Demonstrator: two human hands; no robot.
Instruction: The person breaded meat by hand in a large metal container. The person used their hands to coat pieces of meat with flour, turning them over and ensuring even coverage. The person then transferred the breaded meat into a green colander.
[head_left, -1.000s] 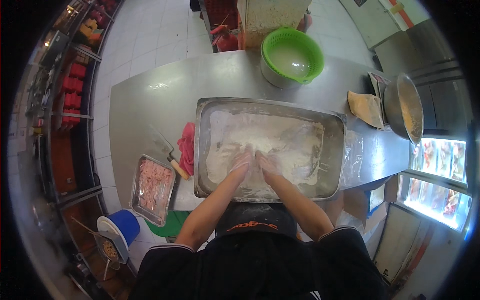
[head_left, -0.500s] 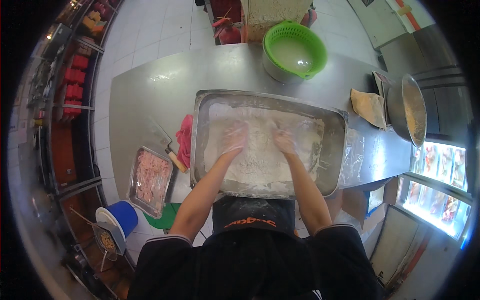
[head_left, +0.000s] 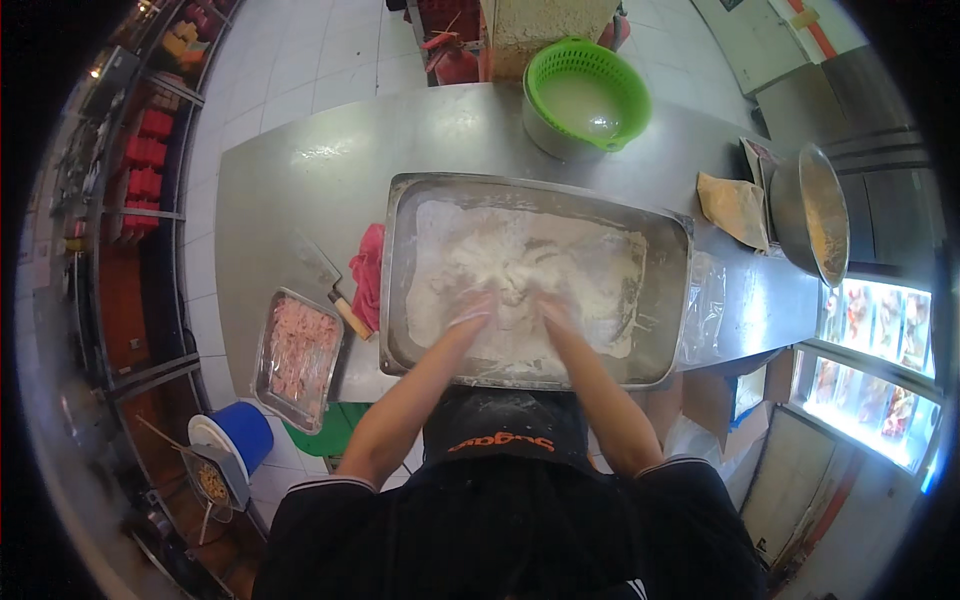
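A large rectangular metal tray [head_left: 665, 300] lies in front of me on the steel table, with a wide bed of white flour [head_left: 460, 235] in it. Both my hands are down in the flour near the tray's middle, side by side with a small gap between them. Flour coats my left hand [head_left: 478, 308], and its fingers are sunk in the powder and blurred. My right hand [head_left: 552, 308] is likewise floury and smeared by motion. Whether the fingers grip anything cannot be seen. The flour is heaped just ahead of the fingertips.
Left of the big tray lie a pink cloth [head_left: 367, 275], a wooden-handled cleaver [head_left: 345, 308] and a smaller tray of raw minced-looking meat [head_left: 298, 355]. A green colander [head_left: 590, 95] sits in a tub at the back. To the right are a brown paper bag [head_left: 733, 208] and a metal bowl [head_left: 812, 215].
Both hands have drawn back toward me and slightly closer together through the flour. The flour beyond them is freshly heaped and disturbed.
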